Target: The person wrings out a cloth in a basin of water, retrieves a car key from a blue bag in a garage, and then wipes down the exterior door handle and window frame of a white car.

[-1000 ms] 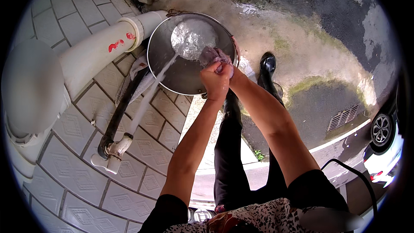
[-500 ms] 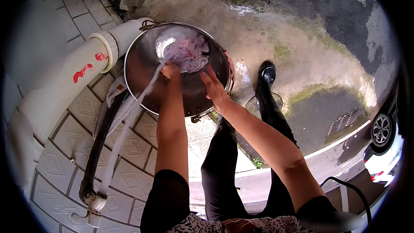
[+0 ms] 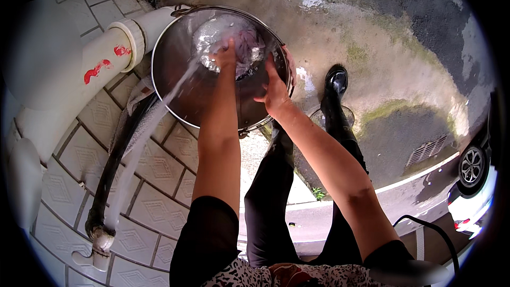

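Observation:
A round metal bucket point(image 3: 183, 87) stands before me with a wet pinkish-purple cloth point(image 3: 249, 45) inside. From a white tap point(image 3: 101, 244) at lower left, a water stream point(image 3: 178, 87) shoots into the bucket and splashes around the cloth. My left hand point(image 3: 226, 56) reaches in beside the cloth; its visible fingers look stretched apart, partly veiled by the splash. Against the inner right side of the bucket is my right hand point(image 3: 276, 93), fingers spread and holding nothing. Whether either hand touches the cloth is hard to tell.
A thick white pipe point(image 3: 58, 95) with red marks runs along the left, touching the bucket's side. Dark hose point(image 3: 114, 165) and grey cloth point(image 3: 127, 122) lie near the tap. My boots point(image 3: 336, 82) stand on wet concrete. A drain grate point(image 3: 426, 150) and a car point(image 3: 472, 191) are at right.
The left hand has moved up and farther into the bucket, and its fingers have spread. The right hand has shifted up and right, away from the cloth. Splashing water now covers more of the cloth.

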Available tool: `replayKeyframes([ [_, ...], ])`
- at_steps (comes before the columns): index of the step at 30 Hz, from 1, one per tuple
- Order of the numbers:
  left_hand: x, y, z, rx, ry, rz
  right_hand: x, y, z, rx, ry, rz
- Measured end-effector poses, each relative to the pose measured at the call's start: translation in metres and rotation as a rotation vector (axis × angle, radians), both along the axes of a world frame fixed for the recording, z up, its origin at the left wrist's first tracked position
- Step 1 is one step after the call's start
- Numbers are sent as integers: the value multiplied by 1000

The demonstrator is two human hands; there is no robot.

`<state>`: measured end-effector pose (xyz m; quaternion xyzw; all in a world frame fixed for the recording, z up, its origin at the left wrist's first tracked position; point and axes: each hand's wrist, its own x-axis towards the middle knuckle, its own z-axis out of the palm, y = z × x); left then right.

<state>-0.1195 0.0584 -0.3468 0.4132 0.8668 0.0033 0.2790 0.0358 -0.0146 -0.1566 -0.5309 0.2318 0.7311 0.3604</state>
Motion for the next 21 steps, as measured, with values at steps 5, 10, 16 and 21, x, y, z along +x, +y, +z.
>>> replayKeyframes([
  [5,47,-61,88,359,-757,60,4,8,-20,-54,-58,117],
  [10,110,-80,268,555,-538,-463,28,2,-24,109,404,-203],
  [16,152,-91,359,590,-360,-495,43,-20,32,668,285,-133],
  [21,117,-56,334,330,-493,46,47,-19,82,196,504,-124],
])
